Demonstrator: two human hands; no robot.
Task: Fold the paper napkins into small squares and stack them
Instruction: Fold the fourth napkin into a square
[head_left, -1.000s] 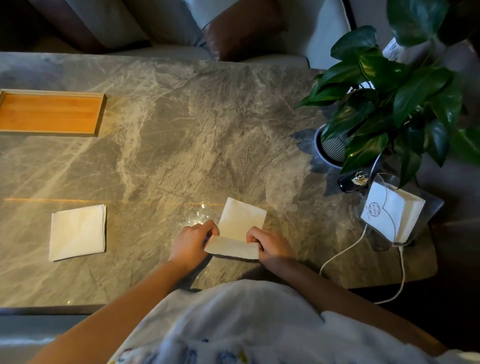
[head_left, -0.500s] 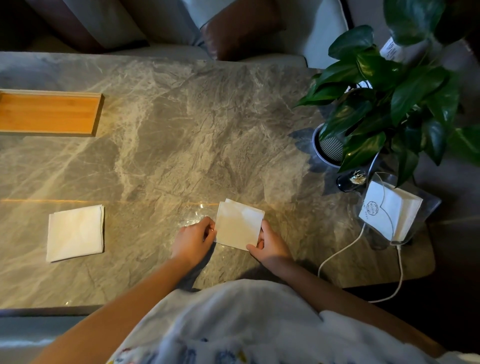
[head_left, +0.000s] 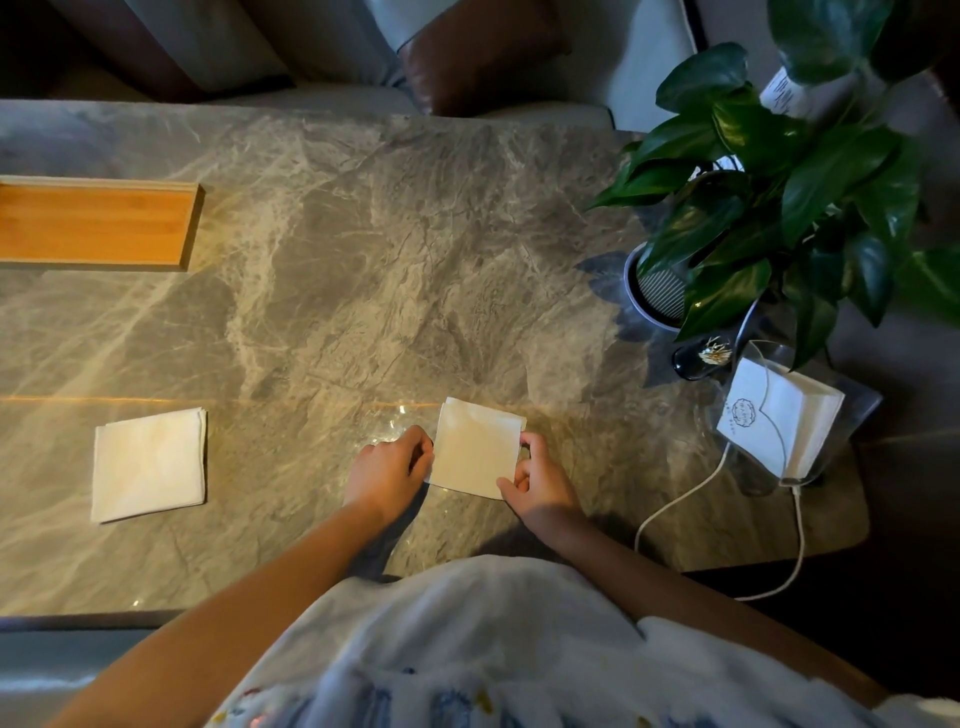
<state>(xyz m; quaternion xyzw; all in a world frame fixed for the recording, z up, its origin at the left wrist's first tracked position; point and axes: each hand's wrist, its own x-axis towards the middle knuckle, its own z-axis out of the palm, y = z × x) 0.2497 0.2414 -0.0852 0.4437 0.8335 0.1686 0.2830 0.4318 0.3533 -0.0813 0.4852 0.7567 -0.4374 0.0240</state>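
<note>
Folded over now, napkin (head_left: 475, 448) lies square between both hands' fingers (head_left: 422, 448), which pinch its side edges.

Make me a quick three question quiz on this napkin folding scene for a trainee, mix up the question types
1. True or false: the left hand and right hand both touch the napkin on the table.
2. Where is the stack of folded napkins? A) inside the tray B) on the table, to the person's left C) under the plant
3. Fill in: unfolded napkins stand in a clear ____ near the plant.

Key: 1 true; 2 B; 3 holder
</note>
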